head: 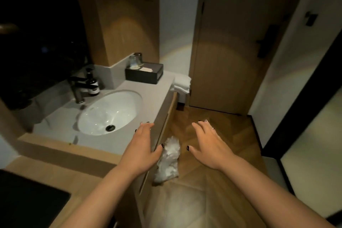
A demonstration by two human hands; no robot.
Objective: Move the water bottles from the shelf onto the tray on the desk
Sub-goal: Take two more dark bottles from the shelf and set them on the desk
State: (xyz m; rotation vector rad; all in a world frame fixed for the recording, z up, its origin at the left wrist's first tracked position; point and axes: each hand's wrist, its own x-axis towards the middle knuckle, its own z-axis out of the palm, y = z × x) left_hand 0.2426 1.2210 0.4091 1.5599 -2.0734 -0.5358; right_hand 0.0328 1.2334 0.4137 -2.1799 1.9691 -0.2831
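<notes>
While both hands — left hand [142, 146], right hand [209, 144] — reach forward, fingers spread, neither holds anything.

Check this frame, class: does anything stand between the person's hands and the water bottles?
That cannot be judged: no bottle, shelf or tray is in view. Both the left hand and right hand are open and empty beside the sink counter.

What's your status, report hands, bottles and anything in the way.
Left hand open, right hand open, both empty. No water bottles, shelf or tray in view. Sink counter at left; white plastic bag below, between the hands.
</notes>
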